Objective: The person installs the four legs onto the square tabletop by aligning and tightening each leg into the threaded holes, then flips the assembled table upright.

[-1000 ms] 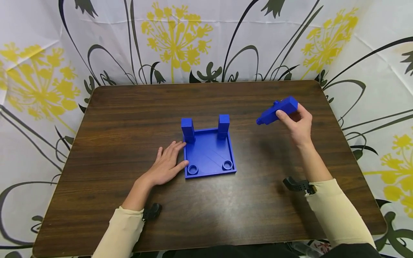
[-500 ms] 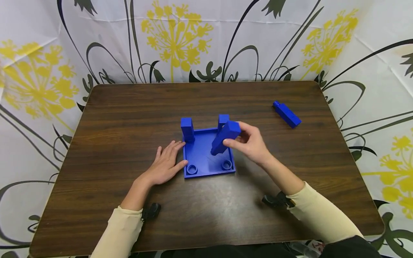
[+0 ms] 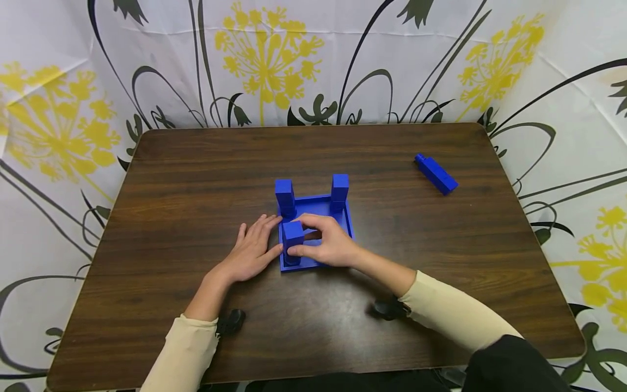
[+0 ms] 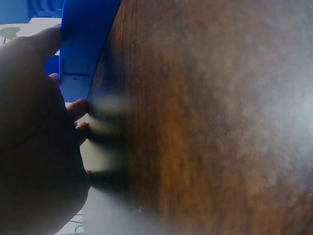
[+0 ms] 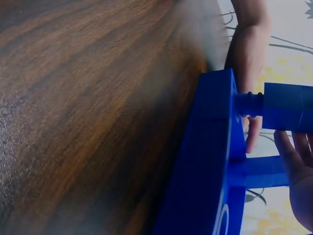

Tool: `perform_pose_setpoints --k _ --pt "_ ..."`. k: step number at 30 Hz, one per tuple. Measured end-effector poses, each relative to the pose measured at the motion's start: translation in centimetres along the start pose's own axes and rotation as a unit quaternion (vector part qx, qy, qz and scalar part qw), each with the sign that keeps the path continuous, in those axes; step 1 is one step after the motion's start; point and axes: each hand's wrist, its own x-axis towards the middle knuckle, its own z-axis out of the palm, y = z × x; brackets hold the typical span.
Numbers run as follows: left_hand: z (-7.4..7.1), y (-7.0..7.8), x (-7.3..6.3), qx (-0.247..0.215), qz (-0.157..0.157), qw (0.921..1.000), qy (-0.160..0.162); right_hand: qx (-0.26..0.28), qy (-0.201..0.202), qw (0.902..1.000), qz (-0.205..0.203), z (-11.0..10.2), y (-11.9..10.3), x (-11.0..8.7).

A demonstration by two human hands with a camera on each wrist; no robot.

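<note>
A square blue tabletop point(image 3: 315, 206) with a raised rim lies underside-up on the table. Two blue legs point(image 3: 284, 195) stand upright at its far corners. My right hand point(image 3: 327, 242) pinches another blue table leg point(image 3: 293, 234) upright over the near left corner. In the right wrist view the ribbed end point(image 5: 249, 104) of this leg points into the corner, part of it showing outside the socket. My left hand point(image 3: 250, 253) lies with fingers spread against the tabletop's left side. The right hand covers the near right socket in the head view.
One more blue leg point(image 3: 436, 174) lies loose on the brown wooden table point(image 3: 206, 179), back right. A flower-patterned cloth point(image 3: 264, 60) hangs behind the table and along its sides. Black wrist cameras point(image 3: 231, 322) sit on both forearms.
The right hand put one leg down at the back right. It carried the other leg leftward over the tabletop to the near left corner and stood it upright. My left hand stayed put.
</note>
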Motion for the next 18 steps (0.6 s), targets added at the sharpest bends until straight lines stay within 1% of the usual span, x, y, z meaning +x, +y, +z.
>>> perform_pose_setpoints --k 3,7,12,18 --pt "-0.3 0.5 -0.1 0.002 0.000 1.0000 -0.004 -0.003 -0.004 0.9999 -0.010 0.4 1.4 0.1" --pt "-0.5 0.5 -0.2 0.005 -0.003 0.9999 -0.010 -0.024 -0.013 0.9994 -0.020 0.7 3.5 0.4" --pt "-0.6 0.7 -0.2 0.006 -0.001 0.9999 -0.011 -0.056 -0.037 0.9972 -0.031 0.8 3.7 0.6" --pt "-0.5 0.7 -0.2 0.008 -0.003 0.9999 -0.013 -0.069 -0.050 0.9953 -0.046 0.9 3.7 0.7"
